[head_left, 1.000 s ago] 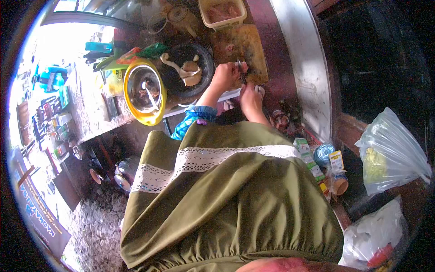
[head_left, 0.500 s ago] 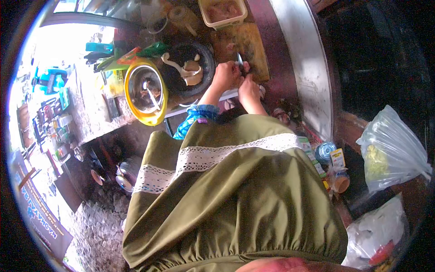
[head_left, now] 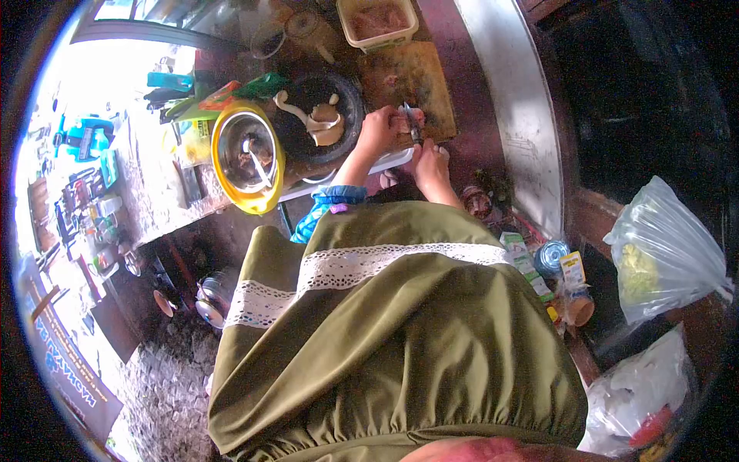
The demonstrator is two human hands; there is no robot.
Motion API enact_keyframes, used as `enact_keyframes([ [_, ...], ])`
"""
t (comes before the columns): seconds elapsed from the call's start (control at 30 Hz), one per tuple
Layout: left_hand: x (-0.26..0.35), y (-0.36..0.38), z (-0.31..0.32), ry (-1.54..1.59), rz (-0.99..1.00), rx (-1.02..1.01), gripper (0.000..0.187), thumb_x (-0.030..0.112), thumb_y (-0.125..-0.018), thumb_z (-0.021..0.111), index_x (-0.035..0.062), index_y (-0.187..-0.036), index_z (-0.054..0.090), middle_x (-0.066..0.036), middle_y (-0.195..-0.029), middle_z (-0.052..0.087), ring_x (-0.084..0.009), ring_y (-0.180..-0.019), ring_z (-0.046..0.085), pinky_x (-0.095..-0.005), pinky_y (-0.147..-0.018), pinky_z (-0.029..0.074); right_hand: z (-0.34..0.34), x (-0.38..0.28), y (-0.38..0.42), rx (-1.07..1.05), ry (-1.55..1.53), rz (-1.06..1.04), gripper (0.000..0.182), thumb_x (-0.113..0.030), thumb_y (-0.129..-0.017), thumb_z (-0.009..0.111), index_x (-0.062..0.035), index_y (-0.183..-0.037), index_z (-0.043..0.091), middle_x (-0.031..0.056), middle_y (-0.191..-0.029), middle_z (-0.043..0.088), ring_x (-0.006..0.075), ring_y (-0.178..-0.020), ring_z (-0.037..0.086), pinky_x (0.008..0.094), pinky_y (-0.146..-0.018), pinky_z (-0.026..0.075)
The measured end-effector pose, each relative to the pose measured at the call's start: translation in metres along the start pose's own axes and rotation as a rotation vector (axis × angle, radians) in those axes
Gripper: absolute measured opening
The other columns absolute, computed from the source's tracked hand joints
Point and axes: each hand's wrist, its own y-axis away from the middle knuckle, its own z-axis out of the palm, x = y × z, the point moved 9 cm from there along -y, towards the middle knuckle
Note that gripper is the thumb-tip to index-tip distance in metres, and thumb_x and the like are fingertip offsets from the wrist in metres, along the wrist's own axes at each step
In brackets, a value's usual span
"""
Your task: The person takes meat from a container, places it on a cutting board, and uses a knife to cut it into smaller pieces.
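My right hand (head_left: 431,165) is closed around the handle of a small knife (head_left: 416,132), its blade pointing away from me over the wooden cutting board (head_left: 427,73). Under and beside the blade is a pinkish piece of raw meat (head_left: 402,123). My left hand (head_left: 377,129) pinches that meat from the left, near the front edge of the board; some fingertips are hard to make out. A small scrap of meat (head_left: 391,80) lies farther up on the board.
Left of the board sits a dark stone mortar (head_left: 350,92) with a pale pestle (head_left: 296,109). A yellow bowl (head_left: 252,202) holds a metal bowl with a spoon. Behind stands a tub of meat (head_left: 377,45). Plastic bags (head_left: 670,254) are at the right.
My right hand has moved slightly down and right, away from the left hand, drawing the knife toward me. More of the meat and knife now shows between the hands.
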Motion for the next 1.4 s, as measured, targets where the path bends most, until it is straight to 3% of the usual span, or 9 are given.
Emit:
enact_keyframes([
  [0.1,-0.008,0.003,0.005,0.007,-0.015,0.032,0.017,0.017,-0.077,0.061,0.0026,-0.087,0.063,-0.020,-0.085,0.063,-0.0383,-0.082,0.060,-0.0453,-0.069,0.048,-0.005,0.001,0.001,0.033,0.011,-0.033,0.030,-0.027,-0.092,0.043,0.0018,-0.095,0.051,0.0278,-0.076,0.060,0.0450,-0.073,0.060,0.0530,-0.066,0.046],
  [0.23,-0.015,0.004,0.013,0.114,-0.039,-0.004,0.020,0.019,-0.076,0.062,0.0032,-0.088,0.063,-0.020,-0.085,0.063,-0.0390,-0.083,0.060,-0.0465,-0.069,0.048,-0.006,0.005,0.009,0.067,-0.136,-0.067,0.024,-0.021,-0.090,0.045,0.0023,-0.092,0.049,0.0276,-0.082,0.057,0.0467,-0.079,0.053,0.0544,-0.070,0.040],
  [0.43,0.008,0.000,0.003,-0.076,0.008,-0.006,0.023,0.023,-0.071,0.064,0.0018,-0.080,0.063,-0.022,-0.079,0.062,-0.0395,-0.080,0.060,-0.0462,-0.068,0.048,-0.010,-0.007,0.016,0.065,-0.057,-0.080,0.026,-0.021,-0.089,0.046,0.0028,-0.100,0.049,0.0285,-0.083,0.056,0.0482,-0.081,0.053,0.0551,-0.070,0.041],
  [0.7,-0.003,-0.004,0.004,-0.009,-0.096,-0.043,0.021,0.021,-0.070,0.066,0.0004,-0.071,0.061,-0.023,-0.072,0.060,-0.0413,-0.075,0.060,-0.0449,-0.064,0.049,0.020,-0.003,-0.010,-0.163,-0.081,0.207,0.030,-0.025,-0.091,0.042,0.0011,-0.105,0.049,0.0327,-0.095,0.057,0.0482,-0.085,0.056,0.0536,-0.074,0.044],
  [0.83,-0.001,-0.004,0.001,0.007,-0.020,0.019,0.021,0.020,-0.070,0.066,0.0005,-0.072,0.060,-0.024,-0.072,0.060,-0.0420,-0.075,0.059,-0.0452,-0.063,0.048,0.006,-0.007,0.015,-0.043,-0.119,0.134,0.032,-0.027,-0.091,0.042,0.0011,-0.104,0.049,0.0320,-0.090,0.058,0.0484,-0.084,0.057,0.0542,-0.074,0.044],
  [1.03,0.000,-0.003,0.001,0.015,-0.004,0.002,0.020,0.019,-0.070,0.065,0.0003,-0.074,0.060,-0.023,-0.073,0.060,-0.0415,-0.074,0.059,-0.0448,-0.064,0.048,0.030,-0.003,-0.007,-0.194,-0.144,0.235,0.031,-0.022,-0.089,0.045,0.0051,-0.102,0.048,0.0335,-0.097,0.055,0.0494,-0.086,0.055,0.0552,-0.076,0.041],
  [1.23,-0.004,-0.006,0.004,0.002,-0.032,-0.027,0.025,0.026,-0.077,0.063,0.0025,-0.086,0.062,-0.022,-0.076,0.062,-0.0377,-0.070,0.061,-0.0411,-0.064,0.048,0.012,-0.011,0.010,0.117,-0.194,0.050,0.031,-0.024,-0.090,0.046,0.0059,-0.095,0.051,0.0309,-0.089,0.057,0.0473,-0.087,0.054,0.0508,-0.077,0.041],
  [1.3,-0.005,-0.007,0.003,0.015,-0.048,-0.007,0.020,0.019,-0.070,0.066,-0.0008,-0.071,0.059,-0.023,-0.070,0.060,-0.0391,-0.072,0.061,-0.0431,-0.063,0.049,0.029,-0.004,-0.006,-0.087,-0.268,0.223,0.030,-0.022,-0.089,0.047,0.0068,-0.093,0.052,0.0310,-0.095,0.054,0.0481,-0.088,0.053,0.0509,-0.077,0.041],
  [1.4,-0.010,-0.005,0.006,0.044,-0.087,-0.006,0.020,0.018,-0.070,0.066,-0.0003,-0.074,0.059,-0.022,-0.071,0.060,-0.0388,-0.071,0.061,-0.0424,-0.062,0.048,0.038,0.003,0.000,-0.172,-0.151,0.295,0.029,-0.022,-0.089,0.047,0.0065,-0.092,0.053,0.0307,-0.096,0.054,0.0479,-0.090,0.053,0.0517,-0.076,0.041],
])
